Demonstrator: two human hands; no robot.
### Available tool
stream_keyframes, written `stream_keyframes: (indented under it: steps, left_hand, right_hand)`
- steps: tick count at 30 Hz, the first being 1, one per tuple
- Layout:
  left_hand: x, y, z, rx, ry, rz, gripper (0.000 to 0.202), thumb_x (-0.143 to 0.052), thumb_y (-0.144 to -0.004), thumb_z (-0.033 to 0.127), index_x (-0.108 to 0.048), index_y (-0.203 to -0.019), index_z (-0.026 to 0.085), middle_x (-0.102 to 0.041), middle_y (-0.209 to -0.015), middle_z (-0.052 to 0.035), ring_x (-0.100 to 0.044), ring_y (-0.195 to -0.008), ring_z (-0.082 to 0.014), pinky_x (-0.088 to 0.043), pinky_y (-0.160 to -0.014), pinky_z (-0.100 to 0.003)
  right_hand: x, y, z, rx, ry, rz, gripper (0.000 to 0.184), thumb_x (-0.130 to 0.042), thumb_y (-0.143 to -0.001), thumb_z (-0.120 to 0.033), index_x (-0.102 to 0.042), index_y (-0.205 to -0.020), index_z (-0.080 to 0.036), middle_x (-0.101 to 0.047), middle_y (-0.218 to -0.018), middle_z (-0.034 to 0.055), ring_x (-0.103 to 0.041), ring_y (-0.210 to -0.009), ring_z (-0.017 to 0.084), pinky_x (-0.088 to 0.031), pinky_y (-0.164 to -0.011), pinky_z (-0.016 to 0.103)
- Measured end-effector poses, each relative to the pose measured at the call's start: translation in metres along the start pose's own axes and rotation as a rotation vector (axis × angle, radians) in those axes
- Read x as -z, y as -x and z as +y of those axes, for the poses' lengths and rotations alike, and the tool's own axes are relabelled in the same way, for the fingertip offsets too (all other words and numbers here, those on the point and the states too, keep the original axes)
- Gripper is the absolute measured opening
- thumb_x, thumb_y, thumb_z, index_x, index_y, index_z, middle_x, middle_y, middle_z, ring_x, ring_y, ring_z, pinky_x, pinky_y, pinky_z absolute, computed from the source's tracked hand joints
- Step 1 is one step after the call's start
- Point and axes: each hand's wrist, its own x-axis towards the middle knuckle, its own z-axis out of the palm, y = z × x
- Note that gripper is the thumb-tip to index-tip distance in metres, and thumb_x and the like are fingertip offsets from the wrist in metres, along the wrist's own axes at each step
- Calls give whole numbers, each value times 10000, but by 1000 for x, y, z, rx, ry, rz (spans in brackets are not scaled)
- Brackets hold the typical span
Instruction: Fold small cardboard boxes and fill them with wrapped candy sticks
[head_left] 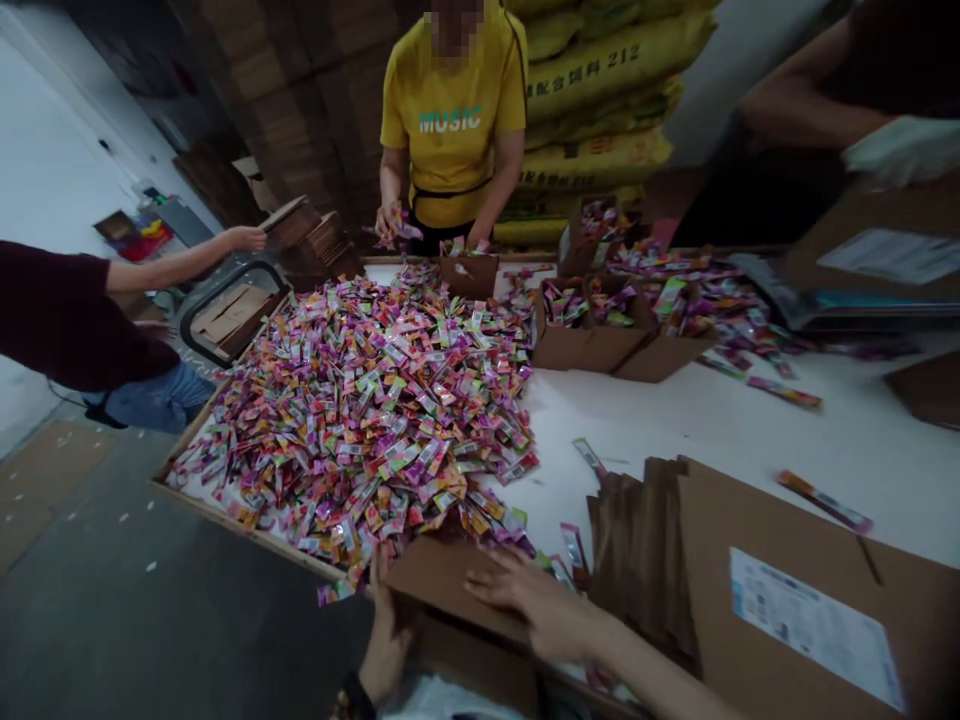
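A brown cardboard box [450, 585] is at the near edge of the table, in front of a large heap of small, colourful stick packets [390, 400]. My left hand [384, 635] grips the box at its left side, fingers pointing up along the edge. On top of the box, my right hand [525, 595] lies with its fingers stretched out across a cardboard panel. The inside of the box is hidden from me. One packet [337, 592] hangs over the table edge beside my left hand.
A stack of flattened cartons [645, 560] and a labelled carton [817, 590] stand to my right. Packet-filled boxes [592, 345] sit mid-table. A person in yellow [454, 120] handles packets opposite; others stand left and right. A raised rim [247, 535] borders the table [600, 420].
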Motion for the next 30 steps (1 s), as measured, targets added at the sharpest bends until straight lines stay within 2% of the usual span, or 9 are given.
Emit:
stream_keyframes:
  steps: [3,5,7,11,13,17,19,26,30]
  left_hand:
    - [-23,-6,-5,-19,-87,-26,907,-411,-869,275,230,-1502,160,221,-1608,-151,132,-1494,-290,-190,-1203,-478]
    - [-31,-13,-2,-48,-166,-14,904,-423,-854,205,187,-1521,184,250,-1602,-139,198,-1473,-294,-170,-1203,-499]
    - [-33,-20,3,-64,-219,-24,960,-440,-820,137,217,-1514,228,235,-1608,-133,229,-1457,-301,-146,-1199,-546]
    - [-21,-25,13,-11,-388,-35,1078,-513,-855,301,386,-1422,127,225,-1569,-254,248,-1422,-383,-104,-1152,-674]
    - [-14,-31,25,-65,-520,-69,1148,-561,-835,448,339,-1441,72,187,-1561,-285,198,-1428,-431,-50,-1129,-719]
    - [-8,-48,66,-461,-703,-487,1243,-692,-658,621,24,-1549,133,46,-1608,-167,112,-1466,-419,3,-1162,-683]
    - [-9,-53,87,-522,-733,-619,1270,-681,-618,690,-43,-1545,103,41,-1603,-152,131,-1470,-396,18,-1184,-646]
    - [-4,-52,99,-459,-681,-683,1116,-496,-755,678,-47,-1523,6,40,-1595,-222,79,-1472,-436,44,-1144,-692]
    - [-4,-54,95,-453,-680,-688,1103,-530,-730,640,-145,-1517,-30,-187,-1581,-276,-143,-1450,-460,-17,-1160,-663]
  right_hand:
    - [-3,26,2,-19,284,-111,998,-606,-553,-179,-317,-1508,-213,-226,-1570,101,-193,-1453,382,-139,-1180,581]
    - [-10,37,5,5,337,-107,1103,-629,-551,-210,-143,-1540,-164,-40,-1591,113,-126,-1465,379,-153,-1191,547]
    - [-23,40,13,26,365,-96,1117,-660,-606,-302,-66,-1541,-155,-16,-1588,119,-117,-1466,375,-163,-1191,552]
    - [-56,26,37,-18,486,-87,1071,-685,-659,-544,-183,-1537,-193,-144,-1572,130,-195,-1438,428,-164,-1144,674]
    - [-68,18,49,-30,545,-39,1063,-675,-673,-610,-219,-1536,-189,-165,-1570,135,-211,-1435,429,-163,-1138,689]
    - [-73,17,59,46,620,-15,967,-681,-736,-491,-257,-1534,-149,-234,-1563,145,-282,-1432,356,-216,-1181,578]
    - [-70,18,60,65,655,-39,962,-694,-727,-462,-281,-1526,-119,-247,-1562,158,-265,-1443,340,-213,-1192,548]
    - [-80,12,64,60,609,-34,1038,-712,-646,-536,-312,-1513,-131,-260,-1562,176,-200,-1446,410,-89,-1130,696]
    - [-65,13,55,90,353,-41,933,-663,-671,-505,-378,-1492,-164,-300,-1554,158,-194,-1452,392,-101,-1147,649]
